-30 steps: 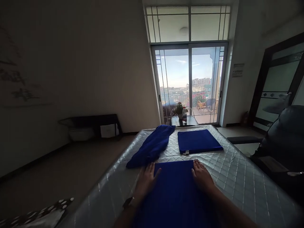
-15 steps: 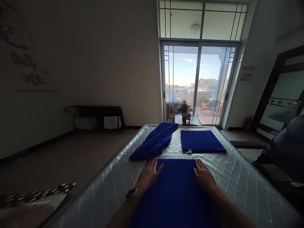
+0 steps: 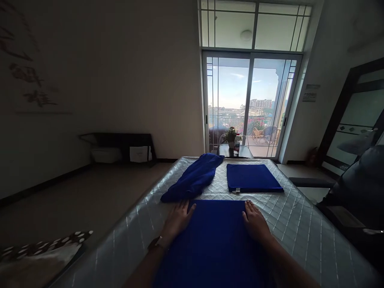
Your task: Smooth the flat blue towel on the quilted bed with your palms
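Observation:
A blue cloth [image 3: 216, 240] lies flat in front of me on the table's silver quilted cover [image 3: 138, 228]. My left hand [image 3: 177, 218] rests at its far left corner, fingers stretched forward and thumb over the cloth. At the far right corner my right hand [image 3: 255, 219] lies flat on the edge, fingers extended. Just beyond my left hand is a crumpled blue cloth [image 3: 195, 176]. Farther right sits a neatly folded blue cloth [image 3: 254, 178] with a small white tag at its near edge. The near end of the flat cloth is out of view.
Past the table's far end, a small dark table holds a potted plant [image 3: 231, 136] and a bottle [image 3: 237, 145], before glass sliding doors [image 3: 229, 92]. A low black bench [image 3: 126, 141] stands along the left wall. Dark furniture [image 3: 360, 192] is at right; a dotted cushion [image 3: 45, 246] is at lower left.
My left hand has slid a little left, toward the cloth's side edge. The right hand stays at its corner. The view has shifted slightly.

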A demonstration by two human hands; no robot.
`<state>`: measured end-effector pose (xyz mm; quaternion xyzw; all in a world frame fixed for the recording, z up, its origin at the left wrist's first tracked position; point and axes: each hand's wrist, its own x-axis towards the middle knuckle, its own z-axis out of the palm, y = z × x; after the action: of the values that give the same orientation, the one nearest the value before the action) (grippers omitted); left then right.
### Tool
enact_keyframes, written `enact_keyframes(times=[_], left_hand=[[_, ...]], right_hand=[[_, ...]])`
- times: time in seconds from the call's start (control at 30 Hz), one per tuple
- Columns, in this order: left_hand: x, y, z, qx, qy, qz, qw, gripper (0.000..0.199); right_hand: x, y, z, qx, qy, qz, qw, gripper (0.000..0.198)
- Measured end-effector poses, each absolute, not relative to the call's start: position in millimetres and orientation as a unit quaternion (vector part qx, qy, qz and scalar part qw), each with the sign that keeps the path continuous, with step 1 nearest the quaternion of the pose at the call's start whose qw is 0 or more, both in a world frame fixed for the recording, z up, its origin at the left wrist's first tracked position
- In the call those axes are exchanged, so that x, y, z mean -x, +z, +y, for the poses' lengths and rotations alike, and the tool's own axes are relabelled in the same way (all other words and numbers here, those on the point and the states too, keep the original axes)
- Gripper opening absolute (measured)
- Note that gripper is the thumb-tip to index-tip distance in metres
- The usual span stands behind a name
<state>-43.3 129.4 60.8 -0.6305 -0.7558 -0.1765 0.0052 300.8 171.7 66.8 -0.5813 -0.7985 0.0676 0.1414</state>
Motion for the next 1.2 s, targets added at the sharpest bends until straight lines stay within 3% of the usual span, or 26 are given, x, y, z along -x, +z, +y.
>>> enact_keyframes(times=[0.4, 0.53, 0.7, 0.97, 1.2], left_hand=[[48, 59, 125, 0.617, -0.204, -0.759, 0.046, 0.070], [42, 66, 121, 0.641, -0.227, -0.731, 0.061, 0.059], [41, 68, 121, 0.665, -0.260, -0.700, 0.018, 0.055], [38, 70, 120, 0.670, -0.241, -0.702, -0.010, 0.056], [32, 75, 116, 0.682, -0.206, -0.702, 0.030, 0.052]], right_hand=[[-301, 66, 172, 0.583, 0.080, -0.795, 0.147, 0.066], [-301, 68, 171, 0.582, 0.082, -0.795, 0.147, 0.066], [-301, 66, 171, 0.582, 0.080, -0.795, 0.149, 0.066], [-300, 67, 170, 0.583, 0.083, -0.793, 0.157, 0.065], [-300, 69, 170, 0.586, 0.095, -0.789, 0.158, 0.065]])
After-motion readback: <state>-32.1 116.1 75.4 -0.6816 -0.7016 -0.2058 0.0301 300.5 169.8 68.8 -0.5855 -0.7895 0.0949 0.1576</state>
